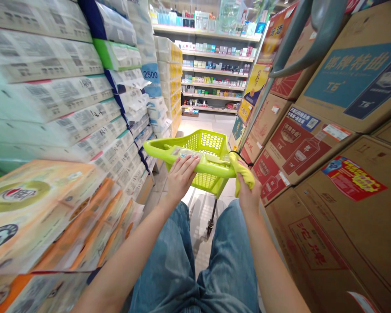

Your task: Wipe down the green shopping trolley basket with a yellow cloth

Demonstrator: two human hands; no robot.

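A lime-green shopping cart (211,182) with a perforated basket stands just in front of my knees. My left hand (183,171) holds the middle of its handle (156,150), fingers laid over the top beside a clear label panel (185,152). My right hand (250,193) is closed on a yellow cloth (241,173), which is bunched against the handle's right end. Near the cloth a thin black cord (243,157) loops around. One leg and a caster (210,224) show below the basket; its interior looks bare where visible.
Stacked tissue packs (84,104) crowd my left, with orange packs (94,230) lower down. Printed cartons (339,182) rise on my right, with a grey curved handle (308,56) jutting overhead. Stocked shelves (215,74) stand beyond the tiled floor (208,121).
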